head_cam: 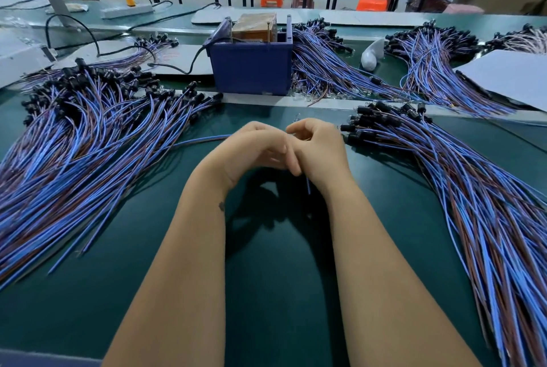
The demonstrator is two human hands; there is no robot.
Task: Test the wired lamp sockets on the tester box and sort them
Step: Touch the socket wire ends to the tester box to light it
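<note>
Head view: left hand [254, 147] and right hand [318, 149] met over the dark green table mat [266, 263], fingers curled around a blue-and-brown wired socket lead [204, 139] trailing left; the socket itself was hidden. The dark blue plastic tester box [251, 70] stood just behind, between big piles of blue-and-brown wired black sockets at left [74, 135] and right [461, 177].

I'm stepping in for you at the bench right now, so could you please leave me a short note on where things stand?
Left hand: fingers curled round a blue and brown wire trailing off to the left.
Right hand: curled against the left; a wire end hangs below it; the socket is hidden.
Tester box: straight ahead, nothing touching it.
Big socket pile lies left, a smaller pile right, more behind the box.
Which pile is tested, I cannot tell.
Left: test this one, sort it, carry on.
</note>
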